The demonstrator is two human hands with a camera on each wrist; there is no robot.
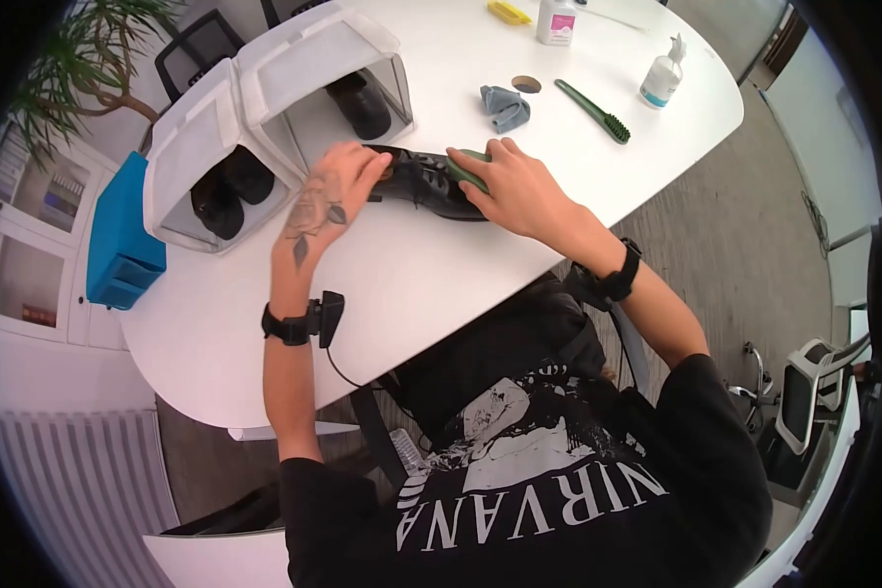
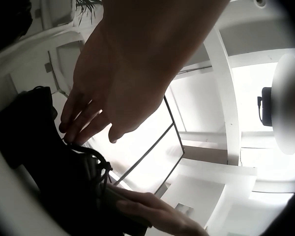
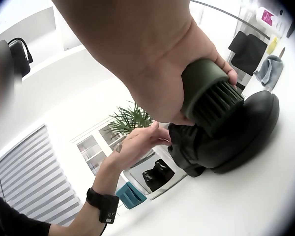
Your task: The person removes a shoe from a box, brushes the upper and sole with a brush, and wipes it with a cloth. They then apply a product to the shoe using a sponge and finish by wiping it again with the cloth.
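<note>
A black lace-up shoe (image 1: 426,182) stands on the white table, its heel end toward the left hand. My right hand (image 1: 524,191) grips a green brush (image 1: 468,169); in the right wrist view the bristles of the brush (image 3: 217,104) lie against the upper of the shoe (image 3: 250,130). At the shoe's opening is my left hand (image 1: 331,191), its fingers fairly straight and touching the collar. The left wrist view shows the left hand (image 2: 118,83) above the dark shoe (image 2: 54,167) and its laces (image 2: 96,157).
Two white boxes (image 1: 314,49) with dark shoes inside stand at the left, beside a teal box (image 1: 127,235). Farther back lie a grey-blue cloth (image 1: 506,108), a green long-handled brush (image 1: 594,112) and a yellow item (image 1: 509,12). A pump bottle (image 1: 662,74) and white bottle (image 1: 558,24) stand there.
</note>
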